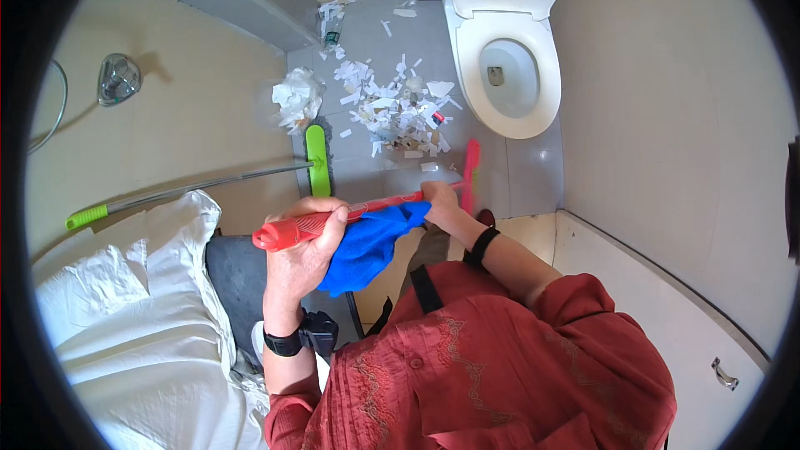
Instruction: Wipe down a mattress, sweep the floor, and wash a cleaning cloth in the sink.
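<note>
My left hand (306,250) grips the upper end of a red broom handle (381,203), and a blue cloth (369,250) hangs beneath the handle between my hands. Farther down the handle, my right hand (440,203) is closed around it. The pink broom head (470,175) rests near the floor, to the right of a heap of white paper scraps (400,112) on grey tiles. Left of the scraps lies a crumpled white plastic bag (299,99). A green flat mop head (317,159) with a metal pole stands just below that bag.
A white toilet (550,84) with its lid raised stands at the right of the scraps. A plastic bottle (332,34) lies by the back left corner. White fabric (150,325) covers something at lower left. At right is a white panel (656,281) with a handle.
</note>
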Motion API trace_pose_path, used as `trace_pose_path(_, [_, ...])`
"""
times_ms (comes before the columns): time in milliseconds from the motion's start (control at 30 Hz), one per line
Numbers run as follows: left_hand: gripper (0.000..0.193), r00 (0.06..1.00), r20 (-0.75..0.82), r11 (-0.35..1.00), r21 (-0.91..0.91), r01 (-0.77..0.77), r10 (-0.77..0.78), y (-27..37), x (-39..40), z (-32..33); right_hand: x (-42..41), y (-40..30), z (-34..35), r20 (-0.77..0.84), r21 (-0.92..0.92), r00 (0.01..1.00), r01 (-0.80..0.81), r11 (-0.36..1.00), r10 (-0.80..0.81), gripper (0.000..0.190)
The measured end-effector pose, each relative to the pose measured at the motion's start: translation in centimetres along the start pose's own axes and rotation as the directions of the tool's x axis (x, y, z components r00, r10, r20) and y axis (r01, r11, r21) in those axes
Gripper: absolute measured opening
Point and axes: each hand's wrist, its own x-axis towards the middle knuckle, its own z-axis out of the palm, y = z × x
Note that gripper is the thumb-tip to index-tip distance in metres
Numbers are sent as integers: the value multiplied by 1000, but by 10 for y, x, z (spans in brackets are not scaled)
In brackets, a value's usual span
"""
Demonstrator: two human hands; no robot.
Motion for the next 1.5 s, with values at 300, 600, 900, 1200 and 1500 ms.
trace_pose_path(300, [10,959,27,953,104,-284,283,18,13,-18,90,-36,-13,-238,182,970,1,983,43,21])
trace_pose_path(600, [31,991,-95,978,196,-70,90,35,-94,-9,29,-45,-92,133,-212,953,295,932,-272,12])
trace_pose_path(900, [25,678,-640,892,-26,452,-362,34,-218,59,34,2,-146,133,231,919,336,913,-372,19])
trace_pose_path(1200, [23,317,-797,745,-233,625,-514,44,-345,146,-59,-52,-106,715,74,243,907,416,-656,17])
trace_pose_path(1500, [26,-3,-831,686,-461,563,-557,53,-481,228,-252,-125,-20,973,193,-193,981,-14,-125,23])
